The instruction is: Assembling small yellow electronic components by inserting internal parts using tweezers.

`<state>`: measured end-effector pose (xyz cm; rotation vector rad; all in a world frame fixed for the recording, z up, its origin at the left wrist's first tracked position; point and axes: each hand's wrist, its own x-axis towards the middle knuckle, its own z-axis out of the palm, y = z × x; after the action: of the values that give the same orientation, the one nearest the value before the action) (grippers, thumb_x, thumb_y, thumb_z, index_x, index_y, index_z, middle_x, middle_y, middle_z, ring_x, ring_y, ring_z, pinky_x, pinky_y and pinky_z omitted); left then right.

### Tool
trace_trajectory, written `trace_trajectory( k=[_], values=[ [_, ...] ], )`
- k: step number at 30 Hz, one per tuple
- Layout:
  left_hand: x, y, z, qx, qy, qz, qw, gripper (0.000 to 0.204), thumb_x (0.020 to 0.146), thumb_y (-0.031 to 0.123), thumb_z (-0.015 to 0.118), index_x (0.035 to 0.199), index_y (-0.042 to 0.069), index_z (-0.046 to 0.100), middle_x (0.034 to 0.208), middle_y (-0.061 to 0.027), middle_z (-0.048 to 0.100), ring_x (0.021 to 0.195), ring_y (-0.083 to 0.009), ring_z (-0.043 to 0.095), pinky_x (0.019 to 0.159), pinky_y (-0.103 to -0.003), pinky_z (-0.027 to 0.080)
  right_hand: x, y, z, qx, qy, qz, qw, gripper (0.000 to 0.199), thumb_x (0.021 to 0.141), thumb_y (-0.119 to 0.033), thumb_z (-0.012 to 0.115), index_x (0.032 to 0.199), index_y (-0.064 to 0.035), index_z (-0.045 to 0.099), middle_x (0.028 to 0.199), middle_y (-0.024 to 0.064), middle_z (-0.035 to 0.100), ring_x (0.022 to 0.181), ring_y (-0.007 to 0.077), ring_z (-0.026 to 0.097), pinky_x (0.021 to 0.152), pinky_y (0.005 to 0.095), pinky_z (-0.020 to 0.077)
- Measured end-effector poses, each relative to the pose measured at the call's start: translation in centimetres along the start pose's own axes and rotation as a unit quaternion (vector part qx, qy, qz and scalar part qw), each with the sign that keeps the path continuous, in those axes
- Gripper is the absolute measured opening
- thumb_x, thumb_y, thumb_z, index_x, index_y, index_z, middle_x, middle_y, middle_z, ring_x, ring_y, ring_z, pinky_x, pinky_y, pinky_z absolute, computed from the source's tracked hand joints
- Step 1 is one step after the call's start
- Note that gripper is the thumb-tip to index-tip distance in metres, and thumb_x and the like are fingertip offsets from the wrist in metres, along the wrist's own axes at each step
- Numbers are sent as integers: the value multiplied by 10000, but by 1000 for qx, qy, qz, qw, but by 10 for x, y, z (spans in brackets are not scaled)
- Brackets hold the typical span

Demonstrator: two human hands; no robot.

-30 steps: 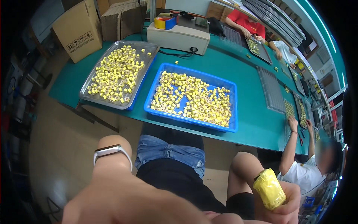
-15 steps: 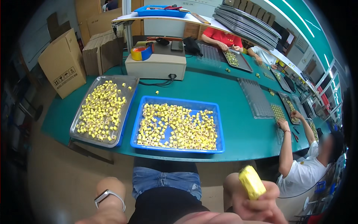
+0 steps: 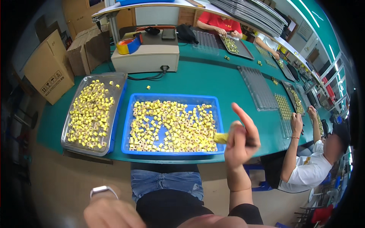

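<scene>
My right hand is raised over the near right corner of a blue tray filled with several small yellow cube parts. It grips a yellow piece that pokes out to the left of the fingers, with the index finger sticking up. My left hand stays low at the bottom edge, blurred, with a white watch on the wrist; what it holds is hidden. A metal tray with more yellow cubes lies left of the blue tray.
A beige machine box with tape rolls stands behind the trays on the green table. Clear blister trays lie to the right. A seated person works at the right; others sit at the far end. Cardboard boxes stand at left.
My right hand has risen from my lap to the blue tray's near right corner with the yellow piece. My view has tilted up, and the left hand has sunk toward the bottom edge.
</scene>
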<state>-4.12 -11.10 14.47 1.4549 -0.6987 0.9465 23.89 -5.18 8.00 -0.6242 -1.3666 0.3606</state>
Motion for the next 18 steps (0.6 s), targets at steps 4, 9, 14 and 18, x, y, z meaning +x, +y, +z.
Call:
trace_trajectory(
  k=[4,9,14,18],
  values=[
    [-2,-44,-64,-123,-221,-196,948,321,1042,163,436,933,-60,638,984,-210,620,899,-395,622,740,-443,531,5,51,-10,22,47,171,984,271,986,32,453,1181,30,641,1225,119,675,525,-39,360,465,163,273],
    [38,-64,-46,18,183,-221,958,249,959,161,628,1083,-54,650,1070,-159,666,974,-293,640,857,-367,521,-3,108,-5,-23,76,229,970,235,1000,-32,479,1154,19,649,1103,89,704,524,-13,375,461,171,298],
    [60,-69,-20,92,306,-83,944,261,986,246,575,1017,-7,631,1038,-161,655,893,-292,636,771,-402,525,-24,134,-6,-41,65,276,958,215,1001,-38,489,1124,16,657,1042,55,709,531,-20,391,458,173,296],
    [60,-66,-19,60,287,-20,956,215,977,211,567,1020,18,651,1040,-136,665,899,-268,639,759,-386,521,-21,133,-11,-68,40,272,959,202,997,-41,499,1107,16,659,1014,54,711,524,-20,401,452,173,298]
  ],
)
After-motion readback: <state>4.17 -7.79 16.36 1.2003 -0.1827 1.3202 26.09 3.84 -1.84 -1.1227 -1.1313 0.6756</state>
